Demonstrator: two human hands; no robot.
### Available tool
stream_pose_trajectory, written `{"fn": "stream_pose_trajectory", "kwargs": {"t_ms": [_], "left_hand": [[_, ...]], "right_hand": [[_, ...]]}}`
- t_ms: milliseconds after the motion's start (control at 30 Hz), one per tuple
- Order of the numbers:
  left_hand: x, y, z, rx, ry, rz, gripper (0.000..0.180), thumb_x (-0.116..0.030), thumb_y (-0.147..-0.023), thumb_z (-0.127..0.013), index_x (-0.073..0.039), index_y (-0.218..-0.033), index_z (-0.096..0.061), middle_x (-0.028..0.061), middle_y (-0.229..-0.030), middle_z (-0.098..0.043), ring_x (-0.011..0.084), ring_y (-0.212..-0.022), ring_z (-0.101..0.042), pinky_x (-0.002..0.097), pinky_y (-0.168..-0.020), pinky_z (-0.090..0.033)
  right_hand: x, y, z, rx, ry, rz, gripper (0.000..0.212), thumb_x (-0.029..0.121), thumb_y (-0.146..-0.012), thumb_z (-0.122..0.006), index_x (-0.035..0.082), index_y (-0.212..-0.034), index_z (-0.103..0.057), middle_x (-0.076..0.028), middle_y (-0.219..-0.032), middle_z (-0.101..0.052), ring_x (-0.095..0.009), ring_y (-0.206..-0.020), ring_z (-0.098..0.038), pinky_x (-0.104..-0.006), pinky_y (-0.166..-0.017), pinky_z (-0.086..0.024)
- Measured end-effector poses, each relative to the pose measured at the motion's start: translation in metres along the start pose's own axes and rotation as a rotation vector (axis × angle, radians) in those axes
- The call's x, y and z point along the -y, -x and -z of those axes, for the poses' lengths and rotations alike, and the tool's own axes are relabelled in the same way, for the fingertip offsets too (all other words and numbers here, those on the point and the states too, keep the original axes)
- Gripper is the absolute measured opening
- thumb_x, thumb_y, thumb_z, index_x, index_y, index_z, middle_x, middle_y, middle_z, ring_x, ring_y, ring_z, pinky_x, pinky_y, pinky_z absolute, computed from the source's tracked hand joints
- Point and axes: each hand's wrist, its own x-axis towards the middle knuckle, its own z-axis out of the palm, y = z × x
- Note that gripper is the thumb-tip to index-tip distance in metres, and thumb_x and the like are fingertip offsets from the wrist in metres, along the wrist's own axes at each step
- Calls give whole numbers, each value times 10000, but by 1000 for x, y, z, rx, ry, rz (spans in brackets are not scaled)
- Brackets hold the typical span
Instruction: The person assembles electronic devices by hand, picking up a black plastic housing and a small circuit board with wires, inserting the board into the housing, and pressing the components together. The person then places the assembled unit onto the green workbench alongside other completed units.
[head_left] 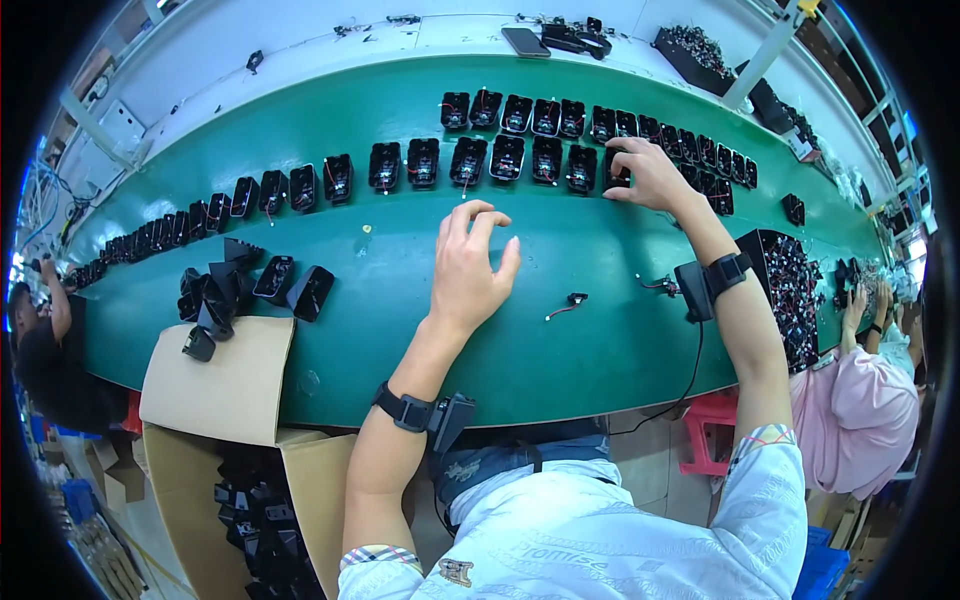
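My right hand (655,178) reaches to the front row and has its thumb and fingers around a black plastic housing (614,170), partly hidden by the fingers. Over the green table mat (400,260), my left hand (468,272) is open, fingers apart and bent, holding nothing. Just beyond it stands a black housing (467,160) with small wires inside, one of several in the row. Between my arms lies a small black part (575,299) with a red wire. A similar wired part (660,285) lies beside my right wrist.
Loose black housings (225,285) are heaped at the left, by an open cardboard box (215,385) holding more. A black bin of wired parts (785,290) stands at the right. A phone (526,42) lies on the back ledge. Other people sit at both ends.
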Motion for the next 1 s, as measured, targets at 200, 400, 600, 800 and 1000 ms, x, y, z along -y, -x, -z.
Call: {"fn": "stream_pose_trajectory", "kwargs": {"t_ms": [200, 400, 600, 800, 1000], "left_hand": [[7, -8, 29, -78, -69, -19, 229, -149, -845, -730, -44, -1040, -669, 141, -1154, -639, 353, -1118, -602, 470, -984, -471], [27, 4, 114, -155, -538, 215, 385, -240, -868, -742, -42, -1186, -652, 175, -1242, -639, 377, -1207, -574, 481, -1037, -448], [45, 43, 115, 111, -865, 502, 557, -391, -903, -723, -86, -1351, -596, 175, -1413, -548, 381, -1351, -469, 544, -1122, -355], [15, 38, 102, 215, -760, 485, 549, -99, -815, -793, -103, -1332, -609, 154, -1350, -606, 366, -1218, -584, 470, -1043, -452], [-7, 23, 64, 251, -496, 388, 522, -156, -817, -814, -82, -1296, -619, 162, -1225, -659, 361, -1119, -631, 436, -975, -502]], "right_hand": [[11, 21, 20, -153, 68, 68, 394, 368, -771, -841, 70, -1005, -735, -119, -1476, -535, -356, -1414, -440, -496, -1173, -365], [45, 111, 33, -260, -407, -66, 341, 263, -835, -802, 62, -1098, -718, -152, -1364, -595, -343, -1124, -658, -430, -972, -535], [162, 120, -1, -225, -424, 85, 261, 196, -865, -769, 96, -1102, -723, -116, -1279, -634, -322, -1012, -676, -414, -898, -553], [142, 99, -33, -200, -531, 174, 139, 90, -923, -683, 85, -1057, -720, -99, -1077, -680, -310, -895, -661, -411, -833, -554], [130, 71, -32, 40, -1632, -225, 285, 144, -1077, -502, 2, -1272, -654, -81, -1139, -690, -123, -979, -667, -295, -887, -583]]}}
